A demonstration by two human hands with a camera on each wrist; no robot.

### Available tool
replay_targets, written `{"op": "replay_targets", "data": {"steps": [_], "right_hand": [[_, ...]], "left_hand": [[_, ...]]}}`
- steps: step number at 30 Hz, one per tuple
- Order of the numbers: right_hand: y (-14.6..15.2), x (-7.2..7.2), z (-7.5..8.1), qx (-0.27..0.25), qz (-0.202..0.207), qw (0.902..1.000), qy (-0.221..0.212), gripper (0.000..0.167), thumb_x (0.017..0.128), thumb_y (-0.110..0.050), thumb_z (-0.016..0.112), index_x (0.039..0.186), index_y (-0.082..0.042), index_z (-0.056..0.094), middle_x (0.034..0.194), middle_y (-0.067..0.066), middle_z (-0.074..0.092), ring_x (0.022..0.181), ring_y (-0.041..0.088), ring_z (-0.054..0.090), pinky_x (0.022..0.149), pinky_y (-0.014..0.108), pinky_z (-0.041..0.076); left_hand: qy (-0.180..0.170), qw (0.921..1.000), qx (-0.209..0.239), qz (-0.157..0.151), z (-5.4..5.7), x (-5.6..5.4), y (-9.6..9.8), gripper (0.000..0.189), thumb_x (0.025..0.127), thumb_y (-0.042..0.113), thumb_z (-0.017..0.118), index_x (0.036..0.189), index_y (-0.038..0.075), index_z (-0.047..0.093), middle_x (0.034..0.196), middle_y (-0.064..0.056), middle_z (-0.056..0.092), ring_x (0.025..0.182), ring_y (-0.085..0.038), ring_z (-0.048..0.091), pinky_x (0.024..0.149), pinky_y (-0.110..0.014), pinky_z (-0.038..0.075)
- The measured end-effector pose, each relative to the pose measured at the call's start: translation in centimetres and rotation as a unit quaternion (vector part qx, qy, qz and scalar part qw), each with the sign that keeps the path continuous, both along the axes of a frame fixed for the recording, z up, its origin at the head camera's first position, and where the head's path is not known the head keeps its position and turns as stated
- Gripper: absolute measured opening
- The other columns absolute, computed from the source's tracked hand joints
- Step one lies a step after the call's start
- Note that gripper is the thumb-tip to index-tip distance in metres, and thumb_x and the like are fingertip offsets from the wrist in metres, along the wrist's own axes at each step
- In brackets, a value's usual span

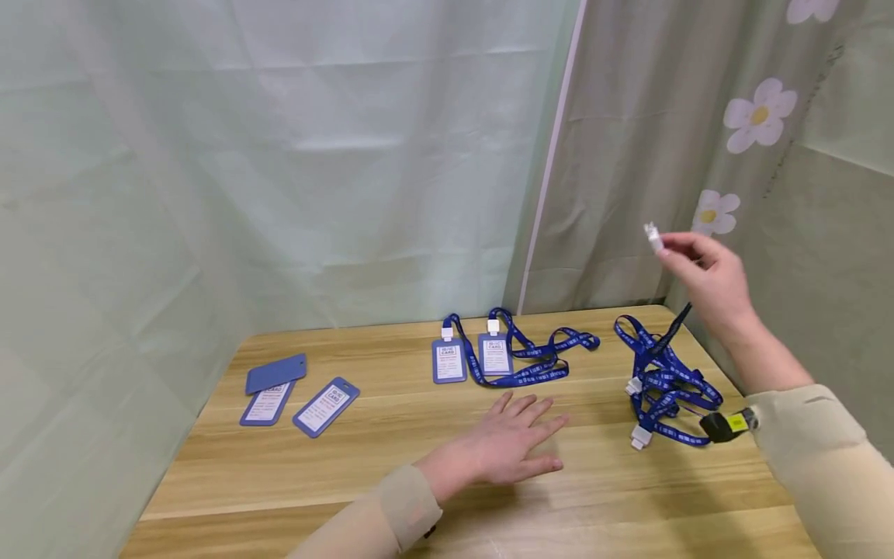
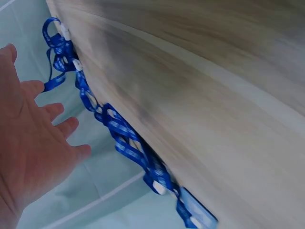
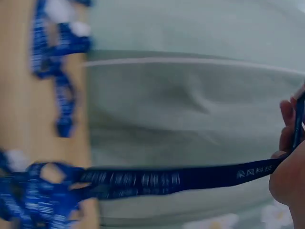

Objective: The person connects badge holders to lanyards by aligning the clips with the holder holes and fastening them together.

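My right hand (image 1: 715, 283) is raised at the right and pinches a blue lanyard by its white plastic clip (image 1: 653, 237). From that hand the lanyard's strap (image 3: 205, 182) stretches back to a tangled pile of blue lanyards (image 1: 673, 380) on the table. Two other white clips lie on that pile. My left hand (image 1: 506, 444), fingers spread, hovers low over or rests on the tabletop; contact cannot be told. Just beyond it are two blue card holders (image 1: 448, 365) (image 1: 495, 355) with lanyards attached. In the left wrist view, the left hand (image 2: 38, 138) holds nothing.
At the left of the wooden table (image 1: 391, 423) lie a face-down blue card holder (image 1: 275, 374), another card holder (image 1: 267, 405) partly under it, and a third one (image 1: 326, 407) beside them. A pale curtain (image 1: 335, 171) hangs behind the table's back edge.
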State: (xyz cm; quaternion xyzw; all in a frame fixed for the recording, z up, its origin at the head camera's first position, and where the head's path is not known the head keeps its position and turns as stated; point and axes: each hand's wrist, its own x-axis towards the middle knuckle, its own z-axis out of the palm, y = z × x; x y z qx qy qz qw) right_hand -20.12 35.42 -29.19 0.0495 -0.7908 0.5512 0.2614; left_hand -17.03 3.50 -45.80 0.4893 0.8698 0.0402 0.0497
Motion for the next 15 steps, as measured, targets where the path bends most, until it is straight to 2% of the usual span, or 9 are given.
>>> {"op": "replay_targets", "data": {"steps": [1,3,6,9,12,15], "right_hand": [[-0.4,0.1,-1.2,0.057,-0.004,0.9980,-0.027,0.030,0.100,-0.025,0.069,0.125,-0.008,0.070,0.107,-0.004,0.064,0.094,0.013,0.054,0.076,0.020,0.047],[-1.2,0.1,-3.7,0.151,0.007,0.9865,-0.064,0.036,0.100,-0.032,0.068,0.127,-0.008,0.069,0.110,0.001,0.062,0.095,0.016,0.052,0.076,0.027,0.046],[-2.7,0.0,-7.6,0.232,0.047,0.9670,-0.093,0.036,0.099,-0.037,0.069,0.124,-0.011,0.072,0.115,0.007,0.064,0.101,0.023,0.053,0.082,0.039,0.046],[-4.2,0.0,-11.4,0.299,0.078,0.9446,-0.109,0.034,0.098,-0.042,0.070,0.121,-0.018,0.075,0.119,0.006,0.069,0.112,0.030,0.057,0.091,0.053,0.047],[-5.9,0.4,-14.8,0.375,0.090,0.9164,-0.105,0.029,0.095,-0.040,0.074,0.117,-0.022,0.077,0.117,0.000,0.070,0.114,0.028,0.059,0.093,0.055,0.050],[-7.5,0.7,-17.2,0.437,0.101,0.8894,-0.090,0.026,0.092,-0.036,0.077,0.113,-0.021,0.078,0.112,-0.003,0.071,0.107,0.024,0.061,0.088,0.049,0.053]], "left_hand": [[0.001,1.0000,0.000,0.001,-0.2,-0.1,-0.5,0.069,0.104,0.066,0.028,0.165,0.035,0.014,0.171,-0.002,0.010,0.156,-0.027,0.013,0.123,-0.056,0.006],[0.002,1.0000,-0.001,0.003,-0.5,-0.3,-1.5,0.070,0.105,0.065,0.029,0.165,0.032,0.018,0.171,-0.005,0.014,0.155,-0.029,0.016,0.123,-0.058,0.008],[-0.004,0.9999,-0.002,0.010,-1.1,-0.6,-3.1,0.070,0.105,0.065,0.028,0.165,0.029,0.022,0.170,-0.008,0.018,0.154,-0.032,0.019,0.122,-0.060,0.010],[-0.012,0.9998,-0.006,0.017,-1.5,-0.8,-4.8,0.070,0.105,0.065,0.029,0.165,0.028,0.023,0.169,-0.010,0.019,0.154,-0.034,0.019,0.122,-0.062,0.009],[-0.020,0.9995,-0.008,0.021,-1.8,-0.8,-6.2,0.070,0.106,0.063,0.031,0.164,0.026,0.025,0.169,-0.011,0.019,0.154,-0.035,0.019,0.122,-0.062,0.008],[-0.018,0.9995,-0.008,0.026,-2.0,-0.8,-7.3,0.070,0.106,0.063,0.032,0.164,0.025,0.026,0.169,-0.011,0.020,0.154,-0.036,0.019,0.122,-0.062,0.010]]}}
